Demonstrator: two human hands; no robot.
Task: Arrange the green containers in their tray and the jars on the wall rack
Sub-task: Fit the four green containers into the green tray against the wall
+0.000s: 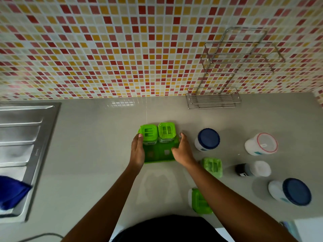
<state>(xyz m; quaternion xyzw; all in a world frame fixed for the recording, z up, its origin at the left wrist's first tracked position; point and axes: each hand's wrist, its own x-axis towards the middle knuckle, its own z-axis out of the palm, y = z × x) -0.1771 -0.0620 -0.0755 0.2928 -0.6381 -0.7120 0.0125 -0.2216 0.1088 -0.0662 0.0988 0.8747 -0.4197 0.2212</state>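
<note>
The green tray [158, 154] is gripped at both ends: the left hand [138, 151] is pressed along its left edge, with the fingertips touching the lid of the container [149, 132] in the far-left slot, and the right hand [182, 150] is closed on the right edge. A second green container [166, 131] is seated just beyond the right hand's fingertips. The two near slots, between the hands, are seen to be empty.

Two more green containers are left outside the tray: one [213, 167] lies just beside the right wrist, the other [201, 201] nearer the body, under the right forearm. Four jars stand or lie further right of the right hand: a blue-lidded one [208, 139] closest, a red-rimmed one [261, 144], a small one on its side [253, 169], and another blue-lidded one [291, 191]. The wall rack [237, 67] is mounted beyond and to the right of the right hand, and no jar is seen on it.

If the tray is slid or lifted unevenly, the two seated containers could be tipped toward the empty near slots. If the right arm is drawn back carelessly, the container beside the wrist could be knocked, and the jar lying on its side could be set rolling by any sweep rightward.
</note>
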